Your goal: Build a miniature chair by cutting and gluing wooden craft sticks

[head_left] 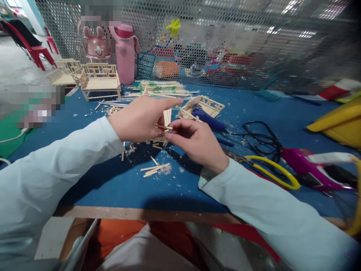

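Note:
Near the middle of the view, my left hand [139, 118] is closed around part of a small wooden stick structure [167, 116], its index finger stretched out to the right. My right hand [197, 141] pinches a short stick [167, 128] at the structure's near side, thumb and index finger close together. The fingertips of both hands almost meet there. My left hand hides much of the structure. Several loose cut sticks [154, 170] lie on the blue tabletop [118, 192] below the hands, among pale scraps.
Stick-built miniature furniture [101, 81] and a pink bottle [125, 56] stand at the back left. Behind the hands are bundled sticks [163, 88] and a blue glue gun [208, 118]. Yellow-handled scissors [273, 171], a black cable [262, 137] and a purple tool [316, 169] lie right.

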